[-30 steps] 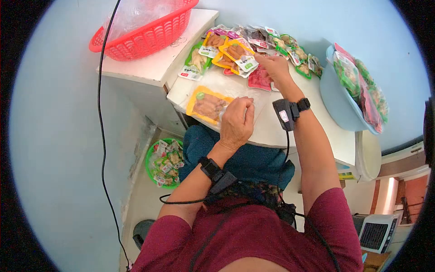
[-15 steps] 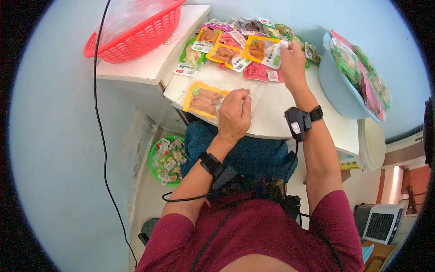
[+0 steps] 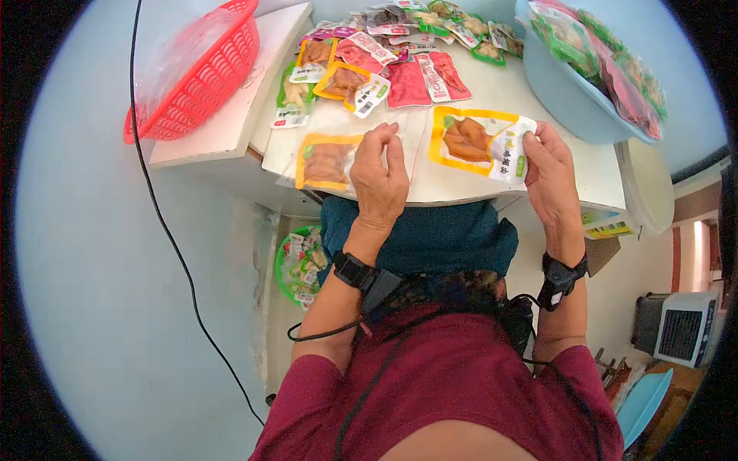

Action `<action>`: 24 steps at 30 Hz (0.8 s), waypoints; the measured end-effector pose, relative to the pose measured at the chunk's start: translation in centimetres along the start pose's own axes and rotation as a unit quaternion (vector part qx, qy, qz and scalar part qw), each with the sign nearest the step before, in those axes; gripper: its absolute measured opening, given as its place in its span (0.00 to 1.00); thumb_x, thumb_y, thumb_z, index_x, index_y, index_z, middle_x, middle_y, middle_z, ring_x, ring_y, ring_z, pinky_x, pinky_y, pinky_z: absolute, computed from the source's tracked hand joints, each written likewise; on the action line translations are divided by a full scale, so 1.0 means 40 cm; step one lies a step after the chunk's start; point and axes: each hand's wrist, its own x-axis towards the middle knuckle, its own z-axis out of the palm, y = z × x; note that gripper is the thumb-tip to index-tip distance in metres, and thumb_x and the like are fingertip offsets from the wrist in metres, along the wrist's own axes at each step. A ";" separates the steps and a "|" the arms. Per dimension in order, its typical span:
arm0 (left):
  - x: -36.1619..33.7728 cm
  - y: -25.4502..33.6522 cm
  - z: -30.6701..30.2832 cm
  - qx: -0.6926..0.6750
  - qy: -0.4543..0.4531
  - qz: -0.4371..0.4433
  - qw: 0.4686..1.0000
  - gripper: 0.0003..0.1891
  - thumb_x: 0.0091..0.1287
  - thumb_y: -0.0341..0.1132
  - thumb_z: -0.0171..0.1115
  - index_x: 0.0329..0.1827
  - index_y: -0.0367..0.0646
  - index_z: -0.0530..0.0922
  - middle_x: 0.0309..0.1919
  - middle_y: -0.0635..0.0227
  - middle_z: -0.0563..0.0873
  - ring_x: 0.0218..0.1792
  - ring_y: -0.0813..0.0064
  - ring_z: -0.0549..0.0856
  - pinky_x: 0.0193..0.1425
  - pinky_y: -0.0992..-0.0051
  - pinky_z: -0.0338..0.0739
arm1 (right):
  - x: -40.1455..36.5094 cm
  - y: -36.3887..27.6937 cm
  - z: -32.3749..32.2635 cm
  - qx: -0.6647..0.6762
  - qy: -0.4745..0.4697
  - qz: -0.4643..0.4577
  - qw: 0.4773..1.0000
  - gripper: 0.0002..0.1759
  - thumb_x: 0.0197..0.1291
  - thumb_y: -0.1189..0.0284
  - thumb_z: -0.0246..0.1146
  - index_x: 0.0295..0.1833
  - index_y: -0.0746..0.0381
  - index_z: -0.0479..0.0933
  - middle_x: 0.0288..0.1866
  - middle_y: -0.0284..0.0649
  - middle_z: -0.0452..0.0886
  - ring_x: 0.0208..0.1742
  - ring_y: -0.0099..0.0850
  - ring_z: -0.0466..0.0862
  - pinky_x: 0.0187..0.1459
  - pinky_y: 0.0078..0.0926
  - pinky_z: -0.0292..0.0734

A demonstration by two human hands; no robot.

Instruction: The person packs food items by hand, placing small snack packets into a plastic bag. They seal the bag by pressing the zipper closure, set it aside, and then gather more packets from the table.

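Note:
My right hand point(image 3: 553, 173) pinches the right end of a yellow-and-white food packet point(image 3: 467, 140), its brown pieces showing through a window. My left hand point(image 3: 381, 173) is closed on the edge of a clear plastic bag point(image 3: 415, 146) that lies on the white table. Inside the bag, left of that hand, is another yellow-edged packet point(image 3: 327, 163). Beyond the bag lie two more yellow packets, one of them nearer point(image 3: 354, 86), a green-edged packet point(image 3: 294, 98) and red packets point(image 3: 428, 79).
More packets in several colours point(image 3: 430, 21) are heaped at the back. A blue basin point(image 3: 557, 92) full of packets stands at right, a red basket point(image 3: 207, 84) with clear plastic at left. Below the table, a green basket point(image 3: 286, 265) holds packets. A black cable point(image 3: 173, 246) hangs at left.
My right hand has drawn the yellow packet from the pile toward me and to the right, beside the bag. My left hand stays on the bag. The camera view has shifted.

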 end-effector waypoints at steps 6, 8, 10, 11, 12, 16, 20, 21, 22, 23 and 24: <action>-0.002 0.003 0.007 -0.020 -0.004 0.000 1.000 0.07 0.71 0.30 0.54 0.44 0.34 0.76 0.46 0.49 0.84 0.52 0.51 0.83 0.56 0.63 0.76 | 0.010 0.051 0.020 0.073 -0.092 0.054 0.992 0.11 0.72 0.73 0.49 0.55 0.68 0.69 0.49 0.45 0.81 0.46 0.30 0.85 0.49 0.28 0.83; -0.001 0.014 -0.002 -0.012 -0.014 -0.007 1.000 0.07 0.71 0.30 0.53 0.43 0.34 0.76 0.48 0.49 0.84 0.54 0.50 0.82 0.57 0.62 0.76 | 0.011 0.062 0.050 0.106 -0.081 0.077 0.988 0.12 0.72 0.74 0.49 0.55 0.69 0.68 0.50 0.47 0.81 0.48 0.32 0.84 0.52 0.31 0.82; 0.002 0.005 -0.002 0.005 0.000 0.015 1.000 0.07 0.71 0.30 0.53 0.43 0.35 0.75 0.50 0.48 0.84 0.55 0.49 0.81 0.59 0.62 0.75 | 0.017 0.072 0.057 0.127 -0.070 0.094 0.985 0.13 0.73 0.74 0.48 0.55 0.71 0.68 0.52 0.49 0.80 0.50 0.34 0.84 0.54 0.33 0.82; 0.004 0.001 -0.002 0.013 0.007 0.027 1.000 0.07 0.71 0.30 0.53 0.43 0.35 0.75 0.51 0.48 0.83 0.56 0.49 0.81 0.59 0.61 0.75 | 0.022 0.083 0.055 0.131 -0.064 0.100 0.984 0.12 0.73 0.74 0.48 0.55 0.71 0.67 0.52 0.50 0.79 0.51 0.35 0.84 0.55 0.34 0.81; 0.005 0.002 -0.004 0.010 0.003 0.028 1.000 0.07 0.71 0.30 0.53 0.43 0.35 0.75 0.51 0.48 0.83 0.57 0.49 0.80 0.60 0.61 0.74 | 0.024 0.089 0.057 0.136 -0.058 0.107 0.983 0.12 0.73 0.74 0.47 0.55 0.72 0.67 0.53 0.51 0.79 0.52 0.36 0.83 0.56 0.35 0.81; 0.010 0.003 -0.003 0.000 -0.002 0.041 0.999 0.06 0.71 0.30 0.53 0.43 0.35 0.74 0.52 0.48 0.83 0.58 0.48 0.79 0.61 0.60 0.74 | 0.025 0.085 0.068 0.129 -0.049 0.109 0.984 0.11 0.72 0.75 0.48 0.54 0.71 0.66 0.54 0.52 0.78 0.54 0.38 0.82 0.57 0.37 0.80; 0.011 0.018 -0.003 0.005 -0.008 0.057 0.998 0.05 0.71 0.29 0.54 0.43 0.35 0.74 0.52 0.48 0.83 0.59 0.48 0.79 0.61 0.59 0.74 | 0.037 0.100 0.077 0.149 -0.061 0.103 0.982 0.11 0.72 0.75 0.47 0.53 0.71 0.66 0.54 0.52 0.77 0.54 0.39 0.82 0.58 0.38 0.79; 0.009 0.015 0.000 -0.002 -0.013 0.060 0.998 0.05 0.70 0.29 0.54 0.43 0.35 0.74 0.52 0.48 0.83 0.59 0.48 0.79 0.61 0.58 0.74 | 0.041 0.104 0.085 0.153 -0.062 0.099 0.981 0.11 0.72 0.75 0.47 0.53 0.71 0.66 0.54 0.52 0.77 0.54 0.39 0.82 0.59 0.39 0.79; 0.007 0.011 0.003 -0.009 -0.018 0.063 0.998 0.05 0.70 0.28 0.54 0.43 0.35 0.75 0.51 0.48 0.83 0.58 0.48 0.79 0.61 0.58 0.74 | 0.044 0.108 0.092 0.156 -0.061 0.098 0.981 0.11 0.72 0.75 0.47 0.53 0.71 0.65 0.54 0.51 0.77 0.55 0.39 0.82 0.59 0.39 0.79; 0.005 0.010 0.006 -0.016 -0.022 0.065 0.997 0.05 0.70 0.28 0.55 0.43 0.35 0.75 0.51 0.49 0.83 0.58 0.48 0.79 0.61 0.58 0.74 | 0.047 0.112 0.099 0.159 -0.061 0.098 0.980 0.11 0.72 0.75 0.47 0.53 0.71 0.65 0.54 0.51 0.77 0.55 0.39 0.82 0.59 0.40 0.79; 0.004 0.013 0.007 -0.017 -0.025 0.073 0.997 0.05 0.69 0.28 0.55 0.43 0.36 0.75 0.50 0.49 0.83 0.58 0.48 0.79 0.61 0.58 0.73 | 0.048 0.118 0.107 0.163 -0.060 0.098 0.980 0.11 0.73 0.75 0.47 0.53 0.71 0.65 0.54 0.51 0.77 0.55 0.39 0.82 0.59 0.40 0.79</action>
